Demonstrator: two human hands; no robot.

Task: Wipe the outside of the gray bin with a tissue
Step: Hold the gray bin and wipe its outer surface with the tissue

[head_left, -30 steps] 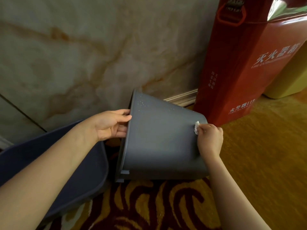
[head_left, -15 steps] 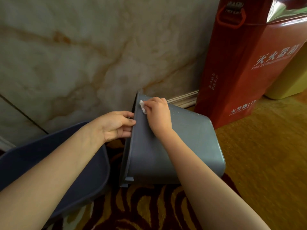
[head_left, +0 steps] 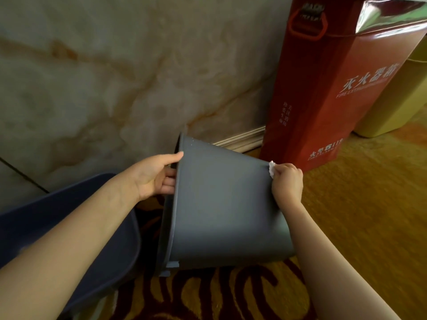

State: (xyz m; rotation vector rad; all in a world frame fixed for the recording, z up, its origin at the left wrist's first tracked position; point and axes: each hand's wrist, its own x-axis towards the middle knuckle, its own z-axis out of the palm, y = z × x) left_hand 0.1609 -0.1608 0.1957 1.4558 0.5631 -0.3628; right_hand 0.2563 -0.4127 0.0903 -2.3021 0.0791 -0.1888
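Right fingers: curled tight round a small white tissue (head_left: 271,168), pressing it to the bin's far corner by the base
Right hand (head_left: 288,182): sits at the base end of the gray bin (head_left: 226,209), near the red box (head_left: 328,88)
Left fingers (head_left: 171,179): wrapped over the rim, thumb on the outer wall, the others inside the mouth; they hold the bin steady
Left hand (head_left: 153,175): at the rim end, above the dark blue tub (head_left: 111,250)
Bin: lying on its side, mouth to the left, base to the right, lower edge resting on the patterned carpet (head_left: 208,294) close to the marble wall (head_left: 115,77)
Just changed: half a second ago the right hand and tissue were up at the rim beside the left hand; now they are at the base end, so one stroke has run the length of the upper wall
Against a second ago: the tissue is back at nearly the same base corner, which suggests repeated back-and-forth passes along this face; the left hand's hold on the rim is unchanged
Meaning for the task: the upturned face is likely being covered; the sides turned away and the underside cannot be judged, and would probably need the bin rolled
Leftover: pale specks show near the rim
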